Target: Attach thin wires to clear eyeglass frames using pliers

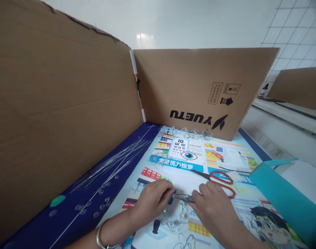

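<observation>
Small metal pliers (184,197) are in my right hand (213,205), its fingers wrapped round the handles. Their jaws point left and meet the fingertips of my left hand (154,197), which is closed in a pinch on thin wire at the jaws. Just below hangs a loop of silvery wire with clear beads (174,221); fingers cover where it is gripped. Another bent wire shape (185,241) lies at the bottom edge. Beyond my right hand lie scissors with red handles (222,178), blades pointing left.
Cardboard walls (199,83) stand at the back and left. Straight wires (113,160), loose clear discs (102,190) and a green disc (57,200) lie on the blue strip. Beaded wire pieces (191,132) line the back. A turquoise box (284,193) stands right on the printed sheet.
</observation>
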Motion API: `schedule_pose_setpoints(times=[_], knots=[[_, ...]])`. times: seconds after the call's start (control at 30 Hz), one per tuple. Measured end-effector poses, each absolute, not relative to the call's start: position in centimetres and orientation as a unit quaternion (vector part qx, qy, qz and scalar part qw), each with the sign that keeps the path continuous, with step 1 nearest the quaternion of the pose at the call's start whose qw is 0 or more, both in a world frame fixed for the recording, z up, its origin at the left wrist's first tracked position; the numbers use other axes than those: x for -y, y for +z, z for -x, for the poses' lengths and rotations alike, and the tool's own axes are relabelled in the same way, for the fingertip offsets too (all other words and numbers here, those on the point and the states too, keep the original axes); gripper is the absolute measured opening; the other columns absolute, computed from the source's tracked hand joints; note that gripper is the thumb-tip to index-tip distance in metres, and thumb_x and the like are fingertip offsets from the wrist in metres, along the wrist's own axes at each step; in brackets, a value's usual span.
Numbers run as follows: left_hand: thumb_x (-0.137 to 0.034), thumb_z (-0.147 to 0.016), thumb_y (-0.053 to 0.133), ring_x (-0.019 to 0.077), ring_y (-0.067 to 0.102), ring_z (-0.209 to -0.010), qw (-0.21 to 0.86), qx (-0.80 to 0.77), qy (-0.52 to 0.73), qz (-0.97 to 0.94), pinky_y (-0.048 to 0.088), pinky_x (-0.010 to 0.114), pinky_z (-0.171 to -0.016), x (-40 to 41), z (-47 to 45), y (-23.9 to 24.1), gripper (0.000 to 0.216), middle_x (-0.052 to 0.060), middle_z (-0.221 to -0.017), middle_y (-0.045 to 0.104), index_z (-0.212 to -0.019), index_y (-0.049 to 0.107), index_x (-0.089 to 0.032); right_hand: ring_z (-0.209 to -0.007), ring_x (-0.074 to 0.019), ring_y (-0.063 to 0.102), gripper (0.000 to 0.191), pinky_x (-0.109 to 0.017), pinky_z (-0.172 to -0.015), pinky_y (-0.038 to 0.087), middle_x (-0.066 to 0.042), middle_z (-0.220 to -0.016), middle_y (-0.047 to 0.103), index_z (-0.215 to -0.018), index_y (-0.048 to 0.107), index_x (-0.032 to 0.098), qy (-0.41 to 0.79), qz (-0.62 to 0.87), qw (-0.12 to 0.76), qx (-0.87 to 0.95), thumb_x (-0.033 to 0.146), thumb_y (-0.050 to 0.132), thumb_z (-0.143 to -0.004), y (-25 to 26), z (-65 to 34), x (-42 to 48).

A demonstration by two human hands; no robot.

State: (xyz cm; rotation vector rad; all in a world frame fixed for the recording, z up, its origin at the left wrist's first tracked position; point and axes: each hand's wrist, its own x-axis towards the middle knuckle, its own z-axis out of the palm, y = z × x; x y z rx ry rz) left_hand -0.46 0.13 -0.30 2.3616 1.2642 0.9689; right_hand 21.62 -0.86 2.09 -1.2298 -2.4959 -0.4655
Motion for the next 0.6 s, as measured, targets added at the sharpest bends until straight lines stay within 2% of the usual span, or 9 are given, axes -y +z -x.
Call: schedule_pose_setpoints(times=[0.6], knots=[[-0.013,-0.085,0.046,0.0136,0.055,-0.069,0.168,-0.445,0.343,-0.81,0.039,0.023,-0.062,0.01,0.54,-0.21,0.009,0.001,-0.075,0.06,-0.082,0.054,-0.018,-0.074,-0.022,0.042,0.013,-0.035,-0.066,0.026,-0.003,-0.074,0.051,-0.075,0.055,0.023,-0.112,0.441,0.167,0.875,0.034,0.063,-0.076,1.54,-22.31,1.11]])
